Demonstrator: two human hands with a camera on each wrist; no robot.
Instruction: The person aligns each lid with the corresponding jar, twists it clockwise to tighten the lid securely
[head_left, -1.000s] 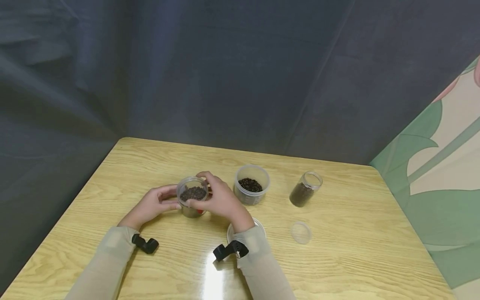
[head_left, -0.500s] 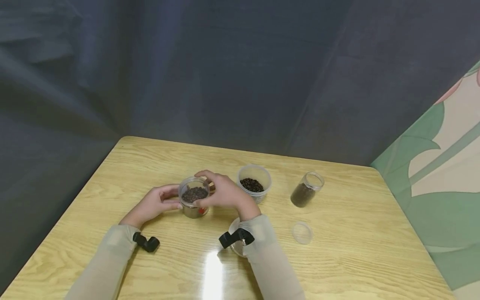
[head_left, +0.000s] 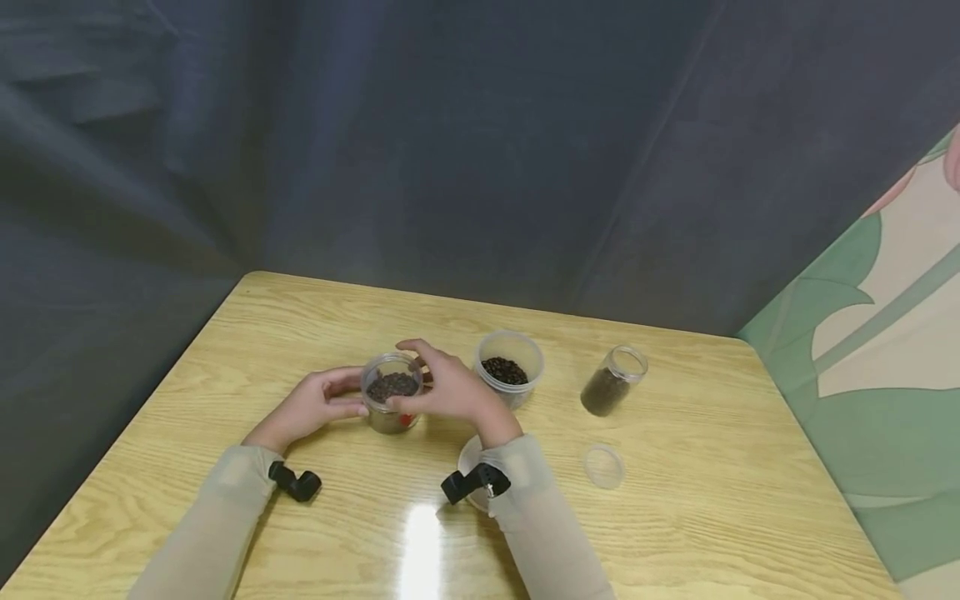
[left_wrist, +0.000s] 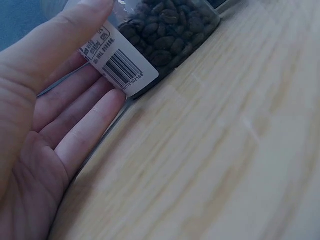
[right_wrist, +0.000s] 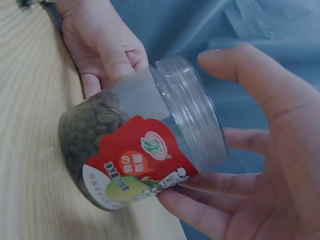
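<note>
A clear plastic jar (head_left: 392,404) of coffee beans with a screw-thread rim stands uncapped at the left middle of the table, its base right at the wood. Its red label (right_wrist: 145,155) faces the right wrist camera; a white barcode label (left_wrist: 122,65) shows in the left wrist view. My left hand (head_left: 303,408) holds the jar's left side, thumb over the barcode label. From the right, my right hand (head_left: 450,392) spans the jar near its rim, several fingers at the red label's edge. In the right wrist view the right thumb (right_wrist: 240,60) lies beside the rim.
Right of the jar sits a translucent tub (head_left: 510,383) with dark beans. Farther right stands a tall clear jar (head_left: 609,387) of dark contents, uncapped. A small clear lid (head_left: 603,467) lies in front of it. My right wrist partly covers a larger round lid (head_left: 468,457).
Both hands and the jar appear slightly farther right than a second ago. The right wrist has shifted right, uncovering more of the larger lid's left side. Over the last half second little differs.
</note>
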